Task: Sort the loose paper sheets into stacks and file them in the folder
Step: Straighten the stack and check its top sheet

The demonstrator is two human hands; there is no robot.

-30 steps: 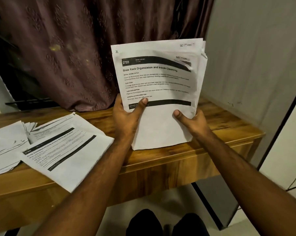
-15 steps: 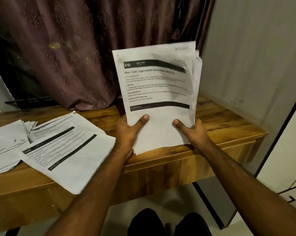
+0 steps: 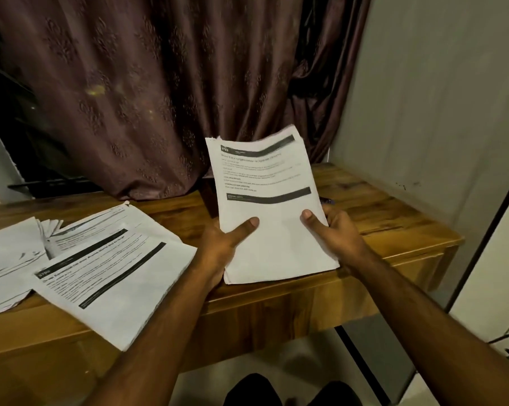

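Loose printed sheets [image 3: 10,259] fanned at the wooden desk's [image 3: 393,224] left, a printed stack [image 3: 112,276] beside them; left hand [image 3: 221,247] and right hand [image 3: 335,232] gripping a tilted paper sheaf [image 3: 273,230] over the desk edge.

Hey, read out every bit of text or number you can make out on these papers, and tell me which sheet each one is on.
"2723": black header bar of the top sheet of the white paper stack held by the left hand and right hand.
Its heading starts "Shoe Rack"; the rest is blurred.
Body lines there: too small to read.
Printed white sheet lying on the wooden table, at left: number and heading too blurred to read.
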